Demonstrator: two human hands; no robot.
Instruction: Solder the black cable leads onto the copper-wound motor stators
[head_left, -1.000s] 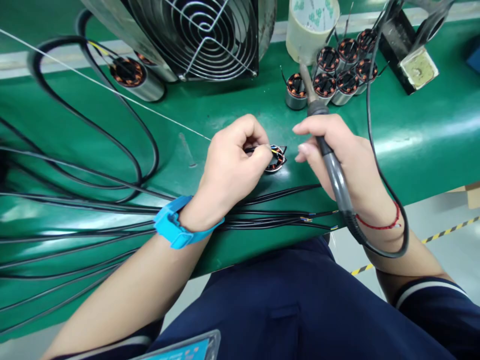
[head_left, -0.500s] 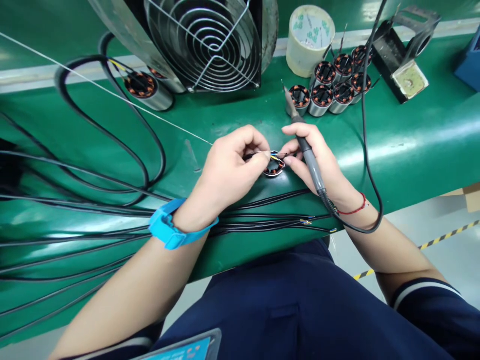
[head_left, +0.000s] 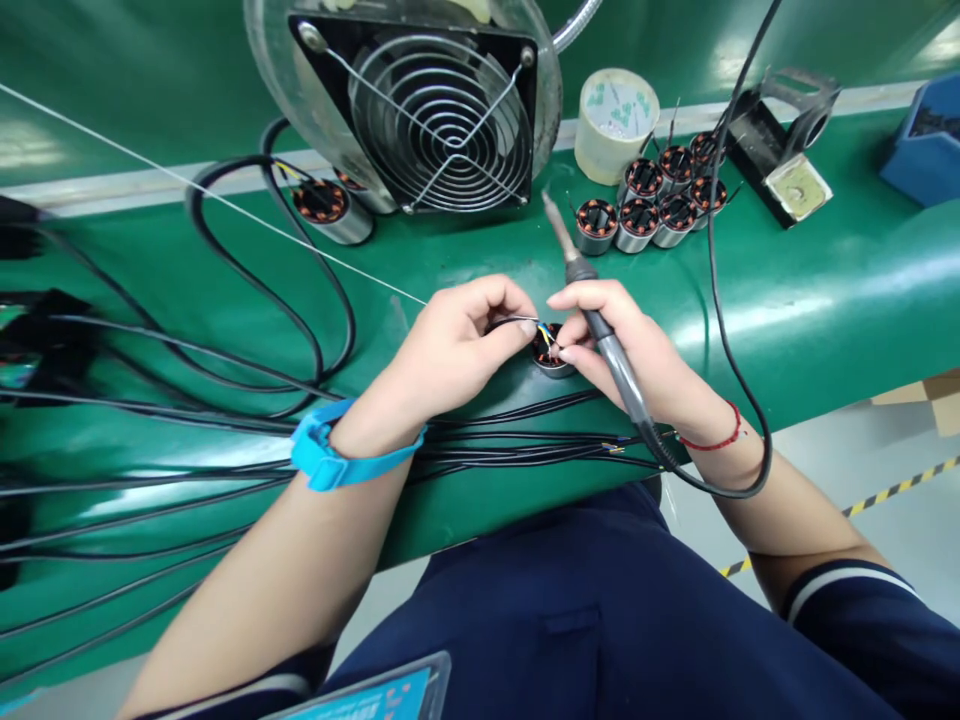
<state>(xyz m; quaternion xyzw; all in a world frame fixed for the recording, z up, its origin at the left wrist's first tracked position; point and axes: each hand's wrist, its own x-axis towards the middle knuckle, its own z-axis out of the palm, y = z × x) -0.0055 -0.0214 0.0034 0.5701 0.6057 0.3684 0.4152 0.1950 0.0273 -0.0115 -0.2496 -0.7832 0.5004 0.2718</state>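
A small motor stator (head_left: 550, 352) with copper windings stands on the green bench (head_left: 810, 290), right between my two hands. My left hand (head_left: 457, 350) is closed in a pinch on a black cable (head_left: 511, 323) whose coloured wire ends reach over the stator. My right hand (head_left: 626, 350) is wrapped round a soldering iron (head_left: 600, 325), its tip pointing up and away from the stator, while its fingertips touch the stator's right side. A blue strap circles my left wrist.
A caged fan (head_left: 442, 115) stands at the back. Several more stators (head_left: 660, 195) cluster beside a tape roll (head_left: 615, 120), and another stator (head_left: 330, 208) sits left of the fan. An iron stand (head_left: 784, 150) is at the right. Black cables (head_left: 187, 420) sprawl across the left.
My right hand has moved in against the stator with the iron still in it. The iron now tilts further left. My view has shifted, so everything sits lower in frame.
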